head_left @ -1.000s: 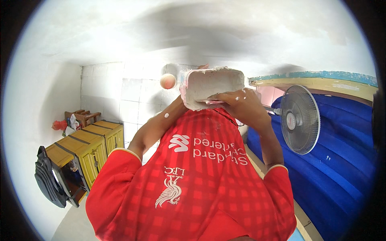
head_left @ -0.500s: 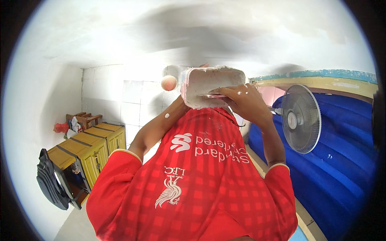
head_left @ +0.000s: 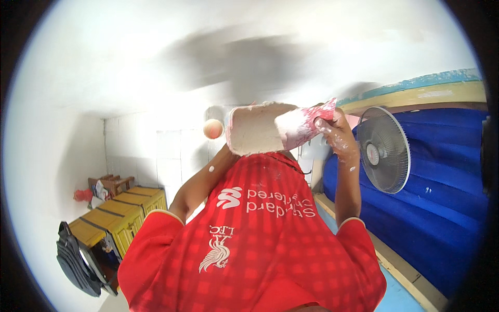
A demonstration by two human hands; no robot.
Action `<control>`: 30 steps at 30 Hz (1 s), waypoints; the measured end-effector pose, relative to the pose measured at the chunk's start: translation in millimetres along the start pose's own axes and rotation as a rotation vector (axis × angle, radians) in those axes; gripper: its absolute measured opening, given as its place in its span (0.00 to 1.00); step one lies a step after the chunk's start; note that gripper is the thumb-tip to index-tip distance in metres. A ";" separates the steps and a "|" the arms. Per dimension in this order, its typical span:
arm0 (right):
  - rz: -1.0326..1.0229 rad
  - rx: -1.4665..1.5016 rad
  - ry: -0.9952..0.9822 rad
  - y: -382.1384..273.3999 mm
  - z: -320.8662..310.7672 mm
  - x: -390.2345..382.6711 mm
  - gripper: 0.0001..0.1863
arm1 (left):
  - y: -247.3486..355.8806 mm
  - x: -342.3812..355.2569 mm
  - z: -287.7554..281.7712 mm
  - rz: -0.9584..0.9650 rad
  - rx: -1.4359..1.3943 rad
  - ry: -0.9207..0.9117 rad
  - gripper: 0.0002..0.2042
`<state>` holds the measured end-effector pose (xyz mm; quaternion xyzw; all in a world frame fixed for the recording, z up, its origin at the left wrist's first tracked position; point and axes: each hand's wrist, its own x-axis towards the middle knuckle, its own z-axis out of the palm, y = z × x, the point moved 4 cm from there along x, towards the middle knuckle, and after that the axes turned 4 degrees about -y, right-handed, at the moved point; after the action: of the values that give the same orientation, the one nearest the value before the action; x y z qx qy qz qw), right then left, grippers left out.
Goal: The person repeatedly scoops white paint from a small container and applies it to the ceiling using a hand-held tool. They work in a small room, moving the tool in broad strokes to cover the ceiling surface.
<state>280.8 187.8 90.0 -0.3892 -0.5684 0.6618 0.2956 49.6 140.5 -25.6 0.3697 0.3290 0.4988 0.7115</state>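
A rectangular tub (head_left: 254, 132), smeared with whitish paste inside and along its rim, is held in front of my chest. My left hand (head_left: 253, 103) supports it from behind and beneath; only a bit of its fingers shows past the far rim, the rest being hidden by the tub. In my right hand (head_left: 339, 136), closed and spotted with white, is a flat red-and-white spreader (head_left: 304, 124) coated with paste. Its broad end lies over the tub's right side, tilted, with the narrower end up by my fingers.
A standing fan (head_left: 384, 151) is close to my right arm, before a blue mattress-like cushion (head_left: 442, 171). Ahead rises a white wall (head_left: 130, 57). At left stands a yellow cabinet (head_left: 125, 216) with a black slatted object (head_left: 75, 265). A round peach-coloured object (head_left: 213, 129) shows beyond the tub.
My right hand has moved from inside the tub to beyond its right rim, bringing the paste-coated spreader up into sight. The tub sits slightly lower and further left in view.
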 end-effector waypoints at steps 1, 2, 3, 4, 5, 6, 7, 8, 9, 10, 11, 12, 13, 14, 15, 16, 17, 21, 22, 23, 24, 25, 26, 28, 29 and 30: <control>0.010 0.173 0.149 10.3 -3.8 -9.2 0.16 | -1.9 1.0 -0.8 -0.005 0.013 0.009 0.15; 0.015 0.349 0.298 21.9 -11.0 -15.1 0.18 | -3.1 3.1 -2.0 -0.005 0.029 0.013 0.15; 0.075 0.548 0.366 34.8 -16.5 -14.1 0.24 | -3.6 3.9 -2.8 -0.003 0.052 0.022 0.15; 0.046 0.695 0.396 43.0 -20.0 -13.7 0.22 | -3.4 5.3 -4.3 0.001 0.072 0.025 0.16; 0.012 0.846 0.424 49.0 -18.3 -11.7 0.20 | -4.0 6.6 -7.0 0.000 0.091 0.028 0.16; -0.026 0.995 0.445 58.6 -20.8 -9.3 0.18 | -2.6 5.7 -9.8 0.000 0.114 0.035 0.16; -0.082 0.927 0.451 69.1 -29.3 -6.8 0.19 | -2.1 7.4 -10.8 0.004 0.133 0.034 0.16; -0.127 0.865 0.444 81.7 -36.3 -0.6 0.19 | -0.9 5.2 -14.9 0.000 0.153 0.051 0.17; -0.126 0.982 0.442 69.0 -27.2 0.6 0.21 | -0.4 4.6 -17.6 0.002 0.165 0.058 0.17; -0.124 1.099 0.434 60.5 -22.9 2.0 0.23 | 0.3 2.8 -19.0 -0.002 0.182 0.058 0.17; -0.149 1.134 0.455 77.2 -34.7 1.6 0.21 | 0.6 3.2 -20.6 -0.007 0.195 0.058 0.18; -0.164 1.104 0.468 85.1 -43.7 1.6 0.20 | 0.6 2.7 -21.2 -0.013 0.204 0.055 0.18; -0.178 1.074 0.479 92.6 -53.8 3.2 0.19 | 0.6 2.6 -22.1 -0.015 0.212 0.052 0.18; -0.186 1.046 0.490 101.0 -62.5 6.7 0.19 | -0.9 2.5 -24.4 -0.020 0.220 0.053 0.18; -0.198 1.039 0.478 111.1 -71.3 9.6 0.18 | -0.7 1.3 -24.7 -0.021 0.226 0.052 0.19; -0.207 1.033 0.464 120.7 -80.0 13.9 0.17 | -0.7 0.8 -24.9 -0.025 0.229 0.050 0.19; -0.213 1.027 0.446 128.7 -87.2 21.6 0.16 | -1.2 0.5 -27.9 -0.029 0.230 0.054 0.19; -0.167 0.980 0.501 127.6 -112.2 46.0 0.13 | -1.4 0.4 -30.5 -0.033 0.256 0.043 0.21; -0.143 0.981 0.520 124.3 -118.2 55.6 0.11 | -0.8 -0.9 -32.4 -0.033 0.258 0.051 0.21; -0.127 0.985 0.551 123.8 -127.3 61.6 0.08 | -2.1 1.0 -33.0 -0.038 0.264 0.045 0.21; -0.150 0.970 0.544 123.2 -137.9 68.7 0.08 | -2.3 0.8 -32.7 -0.039 0.266 0.044 0.21; -0.172 0.954 0.537 122.6 -148.2 75.6 0.08 | -3.0 0.4 -33.5 -0.043 0.267 0.042 0.22; -0.193 0.939 0.529 124.2 -158.8 82.6 0.08 | -2.7 0.1 -34.3 -0.045 0.270 0.043 0.22; -0.212 0.937 0.585 124.3 -178.2 95.0 0.08 | -3.6 -1.6 -35.3 -0.048 0.273 0.043 0.23; -0.220 0.935 0.609 123.4 -186.3 101.8 0.07 | -4.0 -3.0 -36.4 -0.050 0.273 0.046 0.23; -0.248 0.905 0.576 120.8 -193.3 107.8 0.07 | -4.3 -4.0 -37.4 -0.049 0.274 0.050 0.23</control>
<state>395.2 357.1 -57.8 -0.3187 -0.1648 0.6669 0.6530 19.1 143.2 -47.9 0.4427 0.4203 0.4409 0.6580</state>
